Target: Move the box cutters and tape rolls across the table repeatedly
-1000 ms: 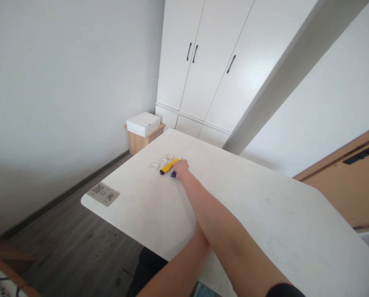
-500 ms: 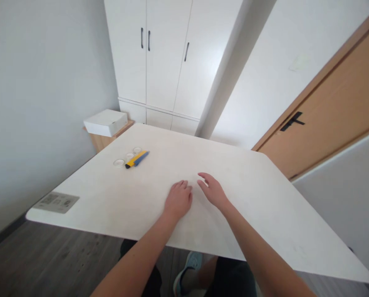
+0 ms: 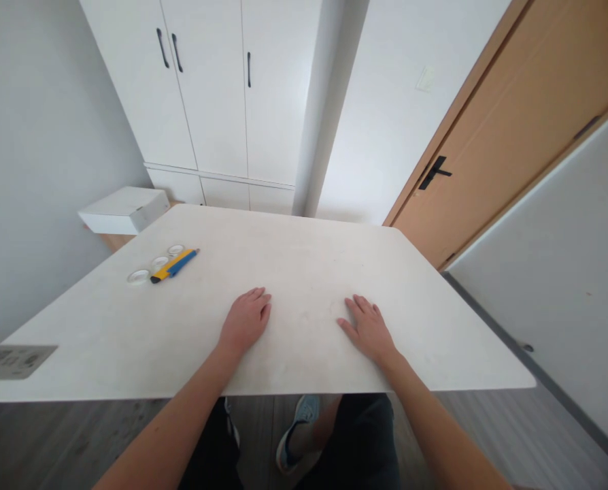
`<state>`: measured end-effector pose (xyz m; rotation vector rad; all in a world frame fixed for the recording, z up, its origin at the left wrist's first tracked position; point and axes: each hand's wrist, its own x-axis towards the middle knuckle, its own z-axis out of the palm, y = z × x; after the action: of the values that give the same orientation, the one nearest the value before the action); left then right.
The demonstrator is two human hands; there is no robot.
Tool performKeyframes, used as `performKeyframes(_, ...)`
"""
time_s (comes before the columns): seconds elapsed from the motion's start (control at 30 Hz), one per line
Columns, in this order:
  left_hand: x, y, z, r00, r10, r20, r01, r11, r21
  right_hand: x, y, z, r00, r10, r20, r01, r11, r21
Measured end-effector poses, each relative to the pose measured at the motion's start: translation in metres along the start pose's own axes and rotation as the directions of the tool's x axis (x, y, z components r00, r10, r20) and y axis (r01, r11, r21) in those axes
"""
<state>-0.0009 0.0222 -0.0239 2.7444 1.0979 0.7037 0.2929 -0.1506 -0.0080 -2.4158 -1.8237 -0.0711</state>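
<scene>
My left hand (image 3: 245, 320) lies flat, palm down, on the white table (image 3: 294, 252), fingers stretched out and holding nothing. My right hand (image 3: 368, 330) rests flat the same way a short distance to the right, also holding nothing. Far to the left on the table lie a yellow utility knife (image 3: 169, 267) and a blue pen (image 3: 184, 259) side by side. Three small clear round lids (image 3: 154, 263) sit next to them. Both hands are well apart from these things.
A printed label (image 3: 13, 361) is stuck near the table's front left corner. A white box (image 3: 123, 209) sits on a low wooden stand beyond the table's left edge. White cupboards (image 3: 207, 88) stand behind, a wooden door (image 3: 487, 136) at right. My legs and shoes show below the table.
My right hand left the knife and pen at the far left and drew back. Both hands came down flat on the table, then spread further apart. The view swung right.
</scene>
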Motion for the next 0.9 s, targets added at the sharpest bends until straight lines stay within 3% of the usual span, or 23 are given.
performKeyframes(0.13,0.0001,-0.001,0.0018,1.0,0.006,-0.021,-0.006,1.0,-0.004,0.0026,-0.0013,-0.0011,0.999,-0.007,0.045,0.007,1.0,0.008)
performKeyframes(0.33,0.0005,-0.0005,0.0022,1.0,-0.002,-0.031,0.001,1.0,-0.031,0.0032,0.0018,0.0045,1.0,-0.011,0.006,0.011,1.0,0.025)
performKeyframes(0.9,0.0009,-0.0004,0.0002,1.0,0.015,-0.011,-0.015,1.0,0.005,0.0033,0.0004,0.0014,0.999,0.003,0.034,-0.004,1.0,0.028)
